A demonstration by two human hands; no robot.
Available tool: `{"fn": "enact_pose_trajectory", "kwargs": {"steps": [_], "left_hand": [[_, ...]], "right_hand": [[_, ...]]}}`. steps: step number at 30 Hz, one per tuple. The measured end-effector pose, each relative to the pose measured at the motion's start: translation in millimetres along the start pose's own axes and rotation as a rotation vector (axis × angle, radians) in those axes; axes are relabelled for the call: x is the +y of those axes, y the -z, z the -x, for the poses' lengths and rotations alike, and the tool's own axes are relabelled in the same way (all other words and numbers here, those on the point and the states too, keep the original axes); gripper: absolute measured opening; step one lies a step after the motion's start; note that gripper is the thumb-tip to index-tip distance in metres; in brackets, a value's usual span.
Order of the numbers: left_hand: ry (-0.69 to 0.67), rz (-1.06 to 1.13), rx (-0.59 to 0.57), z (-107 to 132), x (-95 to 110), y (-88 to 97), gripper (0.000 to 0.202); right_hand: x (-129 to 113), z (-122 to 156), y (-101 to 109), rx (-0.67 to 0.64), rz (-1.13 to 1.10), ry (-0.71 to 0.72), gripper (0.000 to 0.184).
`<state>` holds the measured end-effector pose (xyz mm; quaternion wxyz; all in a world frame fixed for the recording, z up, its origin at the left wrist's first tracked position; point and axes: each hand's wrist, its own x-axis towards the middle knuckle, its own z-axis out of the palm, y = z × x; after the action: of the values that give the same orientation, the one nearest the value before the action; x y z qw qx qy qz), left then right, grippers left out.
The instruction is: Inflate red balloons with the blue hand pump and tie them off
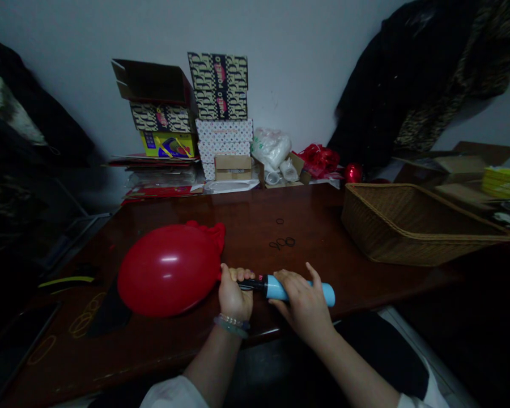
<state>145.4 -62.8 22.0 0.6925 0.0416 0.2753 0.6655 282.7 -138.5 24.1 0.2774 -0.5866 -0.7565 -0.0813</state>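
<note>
Red balloon [170,269] on the left, resting on the dark table [246,226] near the front edge. It's plump already, but I'd judge it short of full, and it's not tied off. Its long axis runs left to right, neck pointing right into the left hand [234,294], clenched around neck and nozzle. The pump [276,288] lies level on that same line, nozzle leftward. The right hand [304,303] is wrapped over its blue barrel. Wicker basket [408,226] far right.
</note>
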Motion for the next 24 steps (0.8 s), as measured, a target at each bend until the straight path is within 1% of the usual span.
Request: {"fn": "enact_pose_trajectory", "kwargs": {"steps": [4,8,12,15,17,18,21,22,23,24], "left_hand": [[0.003,-0.033,-0.011,1,1,-2.0,0.05],[0.009,-0.072,-0.002,2,0,-1.7,0.049],[0.016,-0.113,-0.03,5,-5,0.9,0.05],[0.025,-0.141,-0.058,8,-5,1.8,0.05],[0.079,-0.177,-0.07,8,-2,1.1,0.048],[0.136,-0.211,-0.065,8,1,0.4,0.047],[0.366,-0.341,-0.046,5,9,-1.7,0.043],[0.422,-0.38,-0.047,2,13,-2.0,0.04],[0.453,-0.405,-0.048,-1,18,-2.0,0.037],[0.453,-0.412,-0.045,-5,23,-1.8,0.035]], "right_hand": [[-1,1,2,-0.058,0.063,-0.012,0.051],[-5,0,1,-0.087,0.1,-0.023,0.054],[-16,1,-8,-0.097,0.106,0.022,0.052],[-18,1,-12,-0.093,0.109,-0.011,0.039],[-15,-1,-10,-0.097,0.125,0.006,0.028],[-12,-4,-8,-0.1,0.139,0.025,0.024],[-1,-15,4,-0.112,0.181,0.091,0.018],[3,-18,8,-0.117,0.187,0.121,0.018],[8,-21,13,-0.118,0.192,0.143,0.018],[14,-22,18,-0.121,0.199,0.161,0.018]]}}
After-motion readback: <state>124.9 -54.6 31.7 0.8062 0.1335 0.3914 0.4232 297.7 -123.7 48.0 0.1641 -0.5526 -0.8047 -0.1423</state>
